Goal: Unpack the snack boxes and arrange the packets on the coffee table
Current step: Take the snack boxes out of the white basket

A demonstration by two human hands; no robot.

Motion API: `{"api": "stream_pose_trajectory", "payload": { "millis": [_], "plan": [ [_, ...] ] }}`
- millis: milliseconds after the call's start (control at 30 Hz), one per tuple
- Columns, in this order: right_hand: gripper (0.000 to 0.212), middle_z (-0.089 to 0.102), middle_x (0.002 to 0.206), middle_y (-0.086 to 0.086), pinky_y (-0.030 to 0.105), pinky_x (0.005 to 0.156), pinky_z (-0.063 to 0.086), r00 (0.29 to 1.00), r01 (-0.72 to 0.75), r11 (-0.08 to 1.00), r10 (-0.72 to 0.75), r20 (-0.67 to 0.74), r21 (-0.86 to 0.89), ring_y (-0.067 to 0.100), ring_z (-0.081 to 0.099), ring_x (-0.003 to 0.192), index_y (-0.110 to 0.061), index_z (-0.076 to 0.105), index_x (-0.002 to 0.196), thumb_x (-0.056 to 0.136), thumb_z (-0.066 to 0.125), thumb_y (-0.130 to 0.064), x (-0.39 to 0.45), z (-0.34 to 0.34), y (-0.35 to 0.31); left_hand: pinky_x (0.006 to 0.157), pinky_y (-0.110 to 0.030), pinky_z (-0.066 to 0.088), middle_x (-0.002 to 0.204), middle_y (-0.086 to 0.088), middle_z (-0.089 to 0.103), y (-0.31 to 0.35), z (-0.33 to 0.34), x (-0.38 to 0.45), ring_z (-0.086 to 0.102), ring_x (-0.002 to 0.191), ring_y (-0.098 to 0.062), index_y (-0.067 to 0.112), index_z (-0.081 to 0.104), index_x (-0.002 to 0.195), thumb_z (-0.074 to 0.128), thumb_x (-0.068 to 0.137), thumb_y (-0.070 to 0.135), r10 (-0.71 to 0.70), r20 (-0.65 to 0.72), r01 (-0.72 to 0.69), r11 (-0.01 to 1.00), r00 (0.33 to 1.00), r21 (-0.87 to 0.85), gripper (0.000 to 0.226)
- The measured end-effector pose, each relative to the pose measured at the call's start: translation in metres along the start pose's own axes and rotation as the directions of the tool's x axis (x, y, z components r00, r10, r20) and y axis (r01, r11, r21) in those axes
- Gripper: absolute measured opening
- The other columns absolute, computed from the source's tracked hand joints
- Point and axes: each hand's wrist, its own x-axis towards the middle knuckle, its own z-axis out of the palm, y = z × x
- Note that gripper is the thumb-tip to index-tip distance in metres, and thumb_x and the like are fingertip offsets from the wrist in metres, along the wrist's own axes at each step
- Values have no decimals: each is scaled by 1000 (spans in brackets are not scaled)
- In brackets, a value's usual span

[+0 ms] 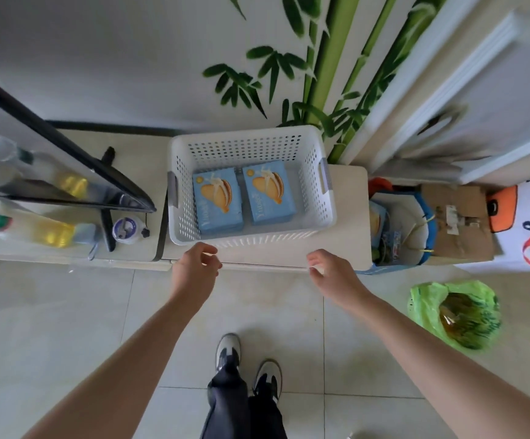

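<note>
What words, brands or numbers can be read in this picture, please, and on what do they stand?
None can be read for certain.
Left blue box: white script down its left side, too blurred to read.
Right blue box: the same white script, too blurred.
Round tub: a dark mark on the lid, too small to read.
Cardboard box: a pale label, unreadable.

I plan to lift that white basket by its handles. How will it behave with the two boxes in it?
The basket looks like stiff perforated plastic, so it likely holds its shape. It probably feels light: only two blue snack boxes lie flat inside. They may slide if it is tilted, since bare floor surrounds them.
</note>
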Motion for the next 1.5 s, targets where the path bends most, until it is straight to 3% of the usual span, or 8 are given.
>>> {"api": "stream_pose_trajectory", "payload": {
  "millis": [300, 467, 700, 967, 1067, 1267, 1367, 1500],
  "plan": [
    [32, 60, 128, 3, 23, 96, 41, 991, 111, 993, -114, -65, -50, 15, 55, 118, -11, 53, 129, 98, 48, -17, 4, -45, -66, 61, -26, 47, 93, -2, 69, 53, -43, 16, 63, 81, -16, 16, 62, 109, 51, 95, 16, 124, -48, -117, 984, 991, 137, 17],
    [33, 60, 128, 5, 26, 96, 45, 993, 87, 995, -90, -71, -56, 17, 55, 119, -9, 53, 129, 98, 48, -16, 35, -50, -86, 65, -28, 48, 92, 0, 64, 67, -47, 50, 60, 80, -20, 15, 62, 110, 52, 94, 15, 136, -14, -130, 968, 991, 213, 19],
    [31, 60, 127, 7, 29, 95, 46, 997, 48, 998, -50, -54, -45, 19, 55, 118, -8, 52, 129, 98, 47, -15, 84, -39, -95, 76, -44, 58, 108, -9, 67, 60, -35, 93, 62, 90, -26, 13, 59, 108, 51, 94, 13, 44, 25, -49, 977, 999, 209, 16],
    [34, 57, 130, 12, 35, 95, 45, 999, -38, 997, 36, -21, -69, 26, 54, 118, -5, 50, 129, 97, 48, -17, 143, -20, -82, 87, -39, 49, 128, -13, 59, 44, -7, 136, 58, 108, -33, 9, 52, 127, 51, 94, 18, -103, 51, 86, 962, 993, 259, 33],
    [38, 55, 134, 13, 35, 97, 43, 996, -91, 994, 90, -17, -57, 27, 52, 122, -4, 46, 133, 97, 49, -18, 165, -15, -73, 84, -41, 52, 126, -9, 60, 43, 9, 150, 60, 103, -30, 13, 53, 127, 53, 94, 19, -140, 88, 119, 971, 986, 209, 33],
    [43, 53, 135, 15, 31, 90, 42, 988, -153, 987, 152, -26, -50, 28, 52, 121, -1, 44, 135, 97, 52, -19, 200, -8, -54, 75, -33, 41, 129, -9, 54, 42, 43, 183, 47, 95, -21, 9, 48, 131, 57, 93, 19, -220, 100, 197, 961, 970, 195, 40],
    [44, 52, 134, 15, 32, 87, 44, 983, -181, 981, 181, -8, -73, 28, 53, 118, -2, 42, 136, 98, 51, -22, 212, -3, -46, 93, -46, 46, 135, -14, 45, 33, 51, 193, 48, 115, -33, 5, 44, 134, 63, 89, 24, -347, 36, 333, 921, 937, 205, 52],
    [43, 54, 123, 18, 30, 72, 41, 963, -266, 961, 268, 9, -80, 31, 57, 105, -1, 42, 130, 97, 53, -26, 227, 7, -37, 118, -52, 19, 161, -16, 7, 25, 59, 197, 12, 147, -36, 2, -1, 153, 63, 91, 33, -504, 32, 491, 853, 863, 178, 94]
  ]
}}
